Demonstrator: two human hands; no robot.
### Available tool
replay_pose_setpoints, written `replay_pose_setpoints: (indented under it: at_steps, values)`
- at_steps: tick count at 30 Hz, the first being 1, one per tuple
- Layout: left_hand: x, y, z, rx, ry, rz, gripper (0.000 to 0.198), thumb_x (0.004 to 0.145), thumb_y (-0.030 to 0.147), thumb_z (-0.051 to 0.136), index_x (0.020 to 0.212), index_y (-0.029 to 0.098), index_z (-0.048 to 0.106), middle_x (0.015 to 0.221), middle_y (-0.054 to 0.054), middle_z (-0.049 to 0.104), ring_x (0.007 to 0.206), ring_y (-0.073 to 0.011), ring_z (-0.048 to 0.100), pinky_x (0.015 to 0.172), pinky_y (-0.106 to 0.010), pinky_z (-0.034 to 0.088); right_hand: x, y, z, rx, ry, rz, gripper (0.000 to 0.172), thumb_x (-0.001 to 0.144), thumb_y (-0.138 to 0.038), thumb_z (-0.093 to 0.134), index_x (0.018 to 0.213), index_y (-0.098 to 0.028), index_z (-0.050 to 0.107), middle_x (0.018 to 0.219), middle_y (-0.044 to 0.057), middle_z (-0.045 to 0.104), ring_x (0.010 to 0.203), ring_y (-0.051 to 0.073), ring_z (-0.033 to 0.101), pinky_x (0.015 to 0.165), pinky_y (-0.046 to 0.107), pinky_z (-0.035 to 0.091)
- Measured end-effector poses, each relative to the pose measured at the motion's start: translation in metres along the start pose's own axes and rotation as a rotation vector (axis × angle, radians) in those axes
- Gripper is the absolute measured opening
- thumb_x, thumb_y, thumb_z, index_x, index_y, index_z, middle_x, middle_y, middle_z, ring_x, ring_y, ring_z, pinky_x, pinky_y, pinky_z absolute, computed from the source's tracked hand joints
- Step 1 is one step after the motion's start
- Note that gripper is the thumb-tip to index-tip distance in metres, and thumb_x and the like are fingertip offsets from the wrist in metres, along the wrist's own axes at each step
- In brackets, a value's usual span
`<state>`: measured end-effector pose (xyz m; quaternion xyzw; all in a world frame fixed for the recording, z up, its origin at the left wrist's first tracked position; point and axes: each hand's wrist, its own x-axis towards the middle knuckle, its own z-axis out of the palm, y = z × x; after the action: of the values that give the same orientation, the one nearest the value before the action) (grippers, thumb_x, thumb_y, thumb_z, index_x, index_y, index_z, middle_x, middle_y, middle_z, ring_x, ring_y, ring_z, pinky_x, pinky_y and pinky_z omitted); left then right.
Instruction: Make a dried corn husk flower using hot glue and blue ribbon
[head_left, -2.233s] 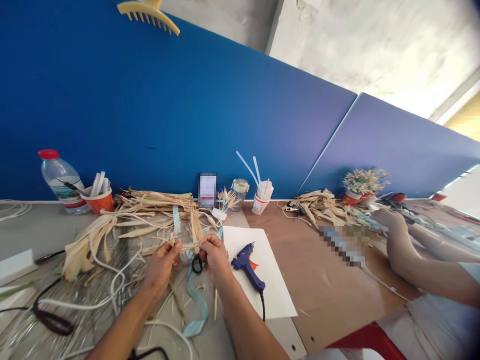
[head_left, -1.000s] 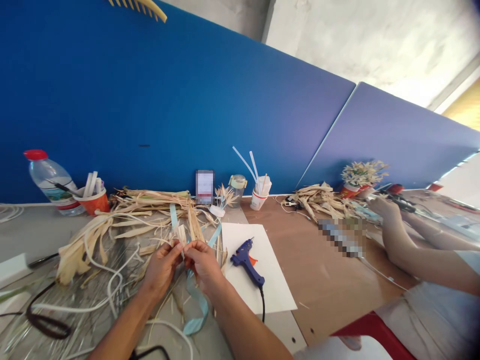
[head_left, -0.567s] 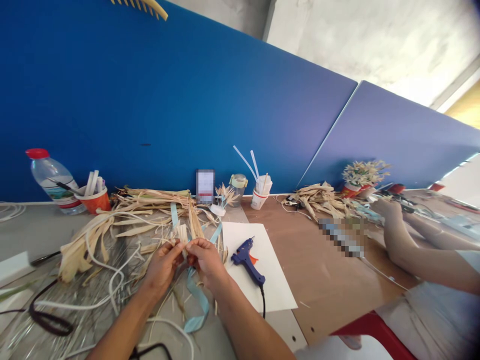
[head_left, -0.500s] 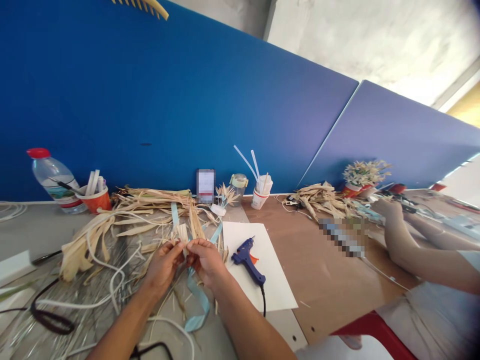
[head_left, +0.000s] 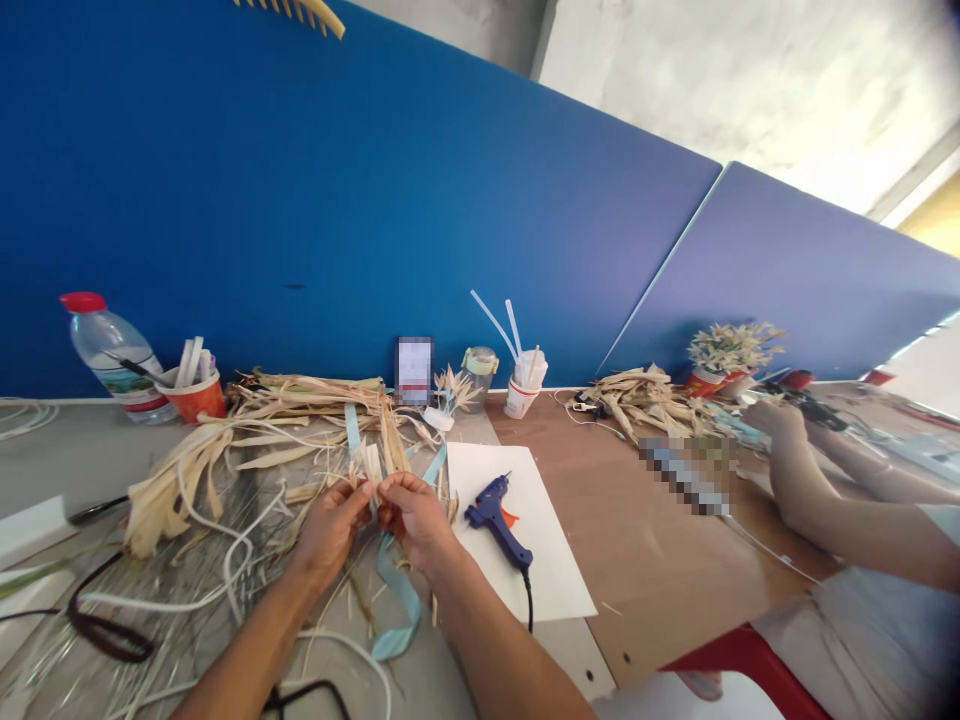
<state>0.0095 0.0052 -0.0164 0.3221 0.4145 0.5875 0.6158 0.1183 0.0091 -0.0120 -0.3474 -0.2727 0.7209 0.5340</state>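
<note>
Close together over the table, my left hand and my right hand both pinch a short pale strip of dried corn husk. Its upper end sticks up between the fingertips; the lower part is hidden by my fingers. Below and behind the hands runs a light blue ribbon, curling toward the table's front. A heap of dried corn husks lies beyond my hands and to the left. Right of my right hand, a blue hot glue gun rests on a white sheet of paper.
White cables and clear plastic wrap sprawl at the left. Along the blue partition stand a water bottle, a red paper cup, a phone, a jar and a cup with straws. A co-worker's arm reaches in at the right.
The view has shifted very slightly. Both hands keep their pinch on the husk strip, with almost no visible movement.
</note>
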Motion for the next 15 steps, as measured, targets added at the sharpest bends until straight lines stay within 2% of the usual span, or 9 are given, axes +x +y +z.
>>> replay_pose_setpoints:
  at_steps: [3, 6, 10, 15]
  values:
    - [0.001, -0.001, -0.001, 0.039, -0.008, 0.016, 0.03, 0.057, 0.036, 0.081, 0.063, 0.015, 0.061, 0.053, 0.004, 0.053, 0.048, -0.0085, 0.043, 0.046, -0.022, 0.032, 0.0, 0.001, 0.0, -0.068, 0.012, -0.052, 0.013, 0.058, -0.024, 0.068, 0.06, -0.018, 0.057, 0.043, -0.007, 0.049, 0.037, 0.007, 0.039, 0.041, 0.02, 0.027]
    - [0.001, 0.001, 0.0, 0.017, 0.016, 0.027, 0.032, 0.056, 0.036, 0.081, 0.059, 0.015, 0.057, 0.048, 0.007, 0.046, 0.045, -0.0069, 0.037, 0.044, -0.021, 0.028, 0.001, -0.003, -0.003, -0.143, 0.036, -0.091, 0.012, 0.06, -0.026, 0.065, 0.062, -0.017, 0.057, 0.046, -0.007, 0.05, 0.037, 0.006, 0.038, 0.041, 0.02, 0.025]
    - [0.001, 0.003, 0.0, 0.003, 0.033, 0.028, 0.033, 0.054, 0.034, 0.082, 0.061, 0.015, 0.055, 0.048, 0.009, 0.041, 0.044, -0.0053, 0.031, 0.044, -0.02, 0.024, 0.007, -0.016, -0.014, -0.227, 0.152, -0.225, 0.012, 0.061, -0.027, 0.062, 0.065, -0.018, 0.056, 0.048, -0.009, 0.047, 0.04, 0.006, 0.037, 0.044, 0.02, 0.025]
    - [0.003, 0.001, -0.003, 0.019, 0.018, 0.009, 0.034, 0.054, 0.035, 0.082, 0.069, 0.015, 0.059, 0.055, 0.008, 0.046, 0.046, -0.0054, 0.034, 0.046, -0.02, 0.027, 0.011, -0.036, -0.026, -0.318, 0.284, -0.336, 0.012, 0.061, -0.027, 0.059, 0.068, -0.018, 0.055, 0.048, -0.009, 0.044, 0.043, 0.007, 0.036, 0.046, 0.021, 0.027]
